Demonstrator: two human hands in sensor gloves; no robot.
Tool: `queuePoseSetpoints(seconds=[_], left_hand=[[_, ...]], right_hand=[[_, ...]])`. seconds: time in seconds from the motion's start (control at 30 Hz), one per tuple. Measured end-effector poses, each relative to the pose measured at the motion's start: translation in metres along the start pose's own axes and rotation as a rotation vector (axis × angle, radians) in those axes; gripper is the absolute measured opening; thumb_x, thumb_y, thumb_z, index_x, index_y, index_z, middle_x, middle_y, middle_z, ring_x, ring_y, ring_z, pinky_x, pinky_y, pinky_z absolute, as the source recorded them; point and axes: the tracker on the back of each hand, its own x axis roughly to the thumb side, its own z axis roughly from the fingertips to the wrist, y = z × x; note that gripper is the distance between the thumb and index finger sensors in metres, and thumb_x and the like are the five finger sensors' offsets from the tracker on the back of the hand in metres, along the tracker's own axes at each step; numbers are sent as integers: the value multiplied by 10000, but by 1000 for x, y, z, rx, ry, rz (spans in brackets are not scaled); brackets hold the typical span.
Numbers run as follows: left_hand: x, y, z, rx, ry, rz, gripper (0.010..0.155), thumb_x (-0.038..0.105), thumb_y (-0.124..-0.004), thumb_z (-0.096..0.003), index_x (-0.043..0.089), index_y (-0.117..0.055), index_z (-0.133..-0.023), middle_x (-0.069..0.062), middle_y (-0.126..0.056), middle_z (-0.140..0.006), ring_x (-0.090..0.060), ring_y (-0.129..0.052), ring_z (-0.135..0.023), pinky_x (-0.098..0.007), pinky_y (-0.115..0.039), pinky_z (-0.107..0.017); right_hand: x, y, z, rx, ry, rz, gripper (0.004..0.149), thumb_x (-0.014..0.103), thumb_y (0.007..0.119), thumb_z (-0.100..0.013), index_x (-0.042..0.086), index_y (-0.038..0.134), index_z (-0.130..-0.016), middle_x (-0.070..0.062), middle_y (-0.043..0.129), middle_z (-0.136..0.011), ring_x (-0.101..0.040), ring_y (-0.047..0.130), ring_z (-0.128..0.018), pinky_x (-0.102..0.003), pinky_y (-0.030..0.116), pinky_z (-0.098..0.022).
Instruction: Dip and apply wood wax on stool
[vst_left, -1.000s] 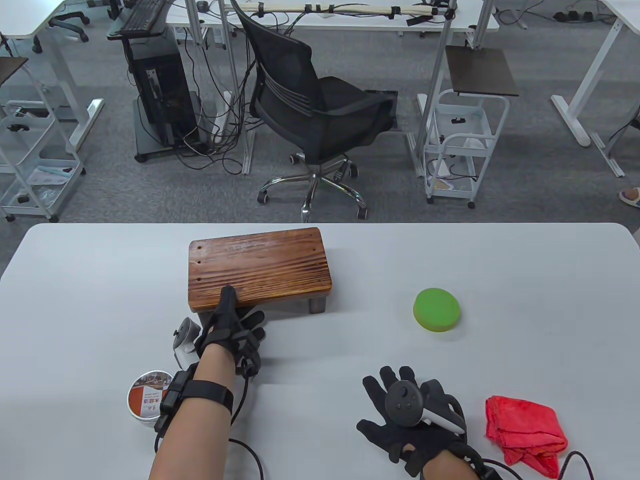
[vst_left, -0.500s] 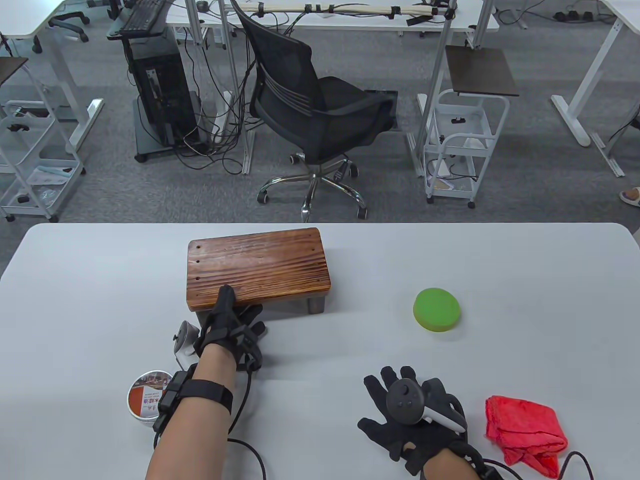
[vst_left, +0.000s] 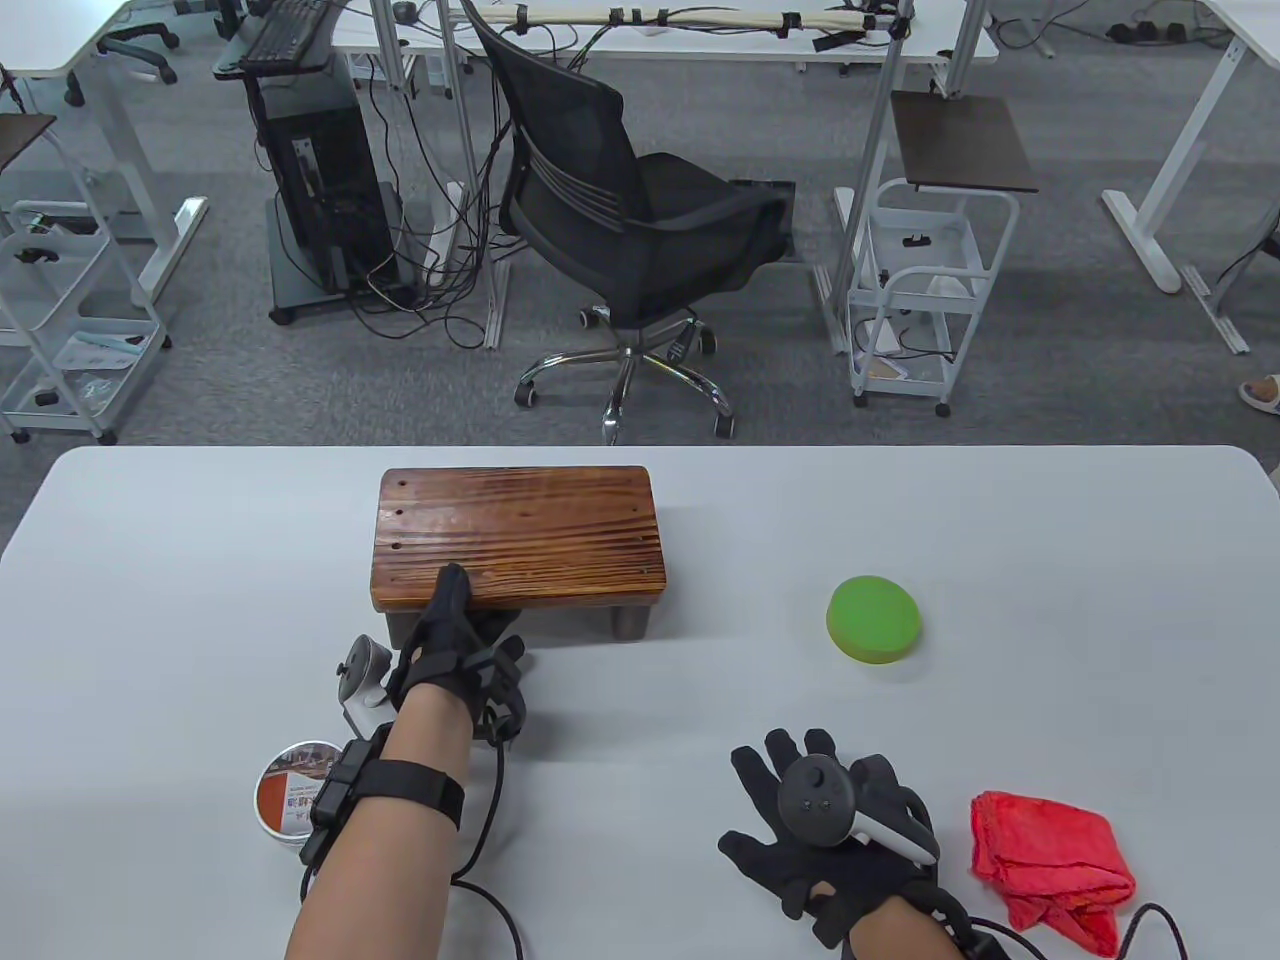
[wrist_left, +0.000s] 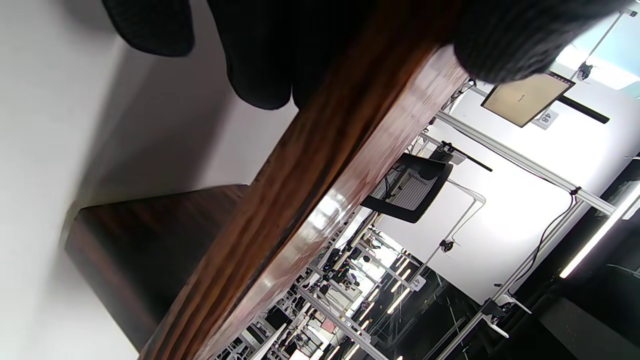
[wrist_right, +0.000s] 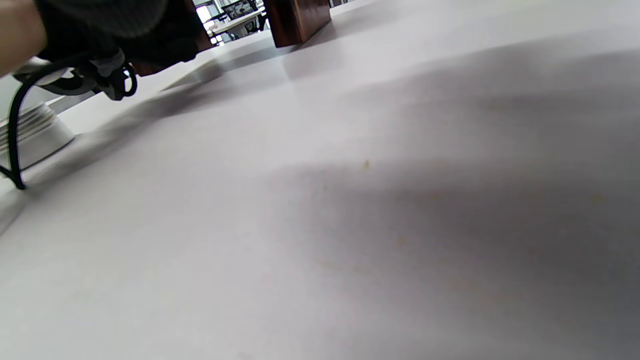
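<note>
On stool (vst_left: 520, 535) edge, left hand (vst_left: 455, 665).

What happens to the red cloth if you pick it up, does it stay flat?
Probably not. The red cloth lies crumpled in soft folds, so it would likely droop and hang floppy. It looks thin, so probably light. It shouldn't roll or break.

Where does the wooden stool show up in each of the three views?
Table view: the wooden stool sits left of centre on the table, with the left hand gripping its near edge.
Left wrist view: its edge runs diagonally across the picture.
Right wrist view: only a leg at the top.
Shared landmark: the left hand.
</note>
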Motion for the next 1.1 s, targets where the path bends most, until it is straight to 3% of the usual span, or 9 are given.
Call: queuePoseSetpoints(seconds=[0.63,1.1], left_hand=[[-10,-27,31,-54,6,4,732,690,-768,-519,264,-614,-1095,20,-799,-1023,-268,-778,-1042,-626,-626,-743],[-56,-61,53,-121,50,-13,732,684,-775,-516,258,-622,-1091,15,-805,-1016,-273,-790,-1029,-616,-632,-745]], right_hand=[[-1,-4,5,-45,-26,-7,884,740,594,-528,269,244,-1189,-152,160,-1204,-535,131,-1069,-828,279,-615],[10,-9,18,-99,-95,15,881,738,597,-526,264,264,-1189,-150,184,-1207,-535,146,-1071,-827,290,-616]])
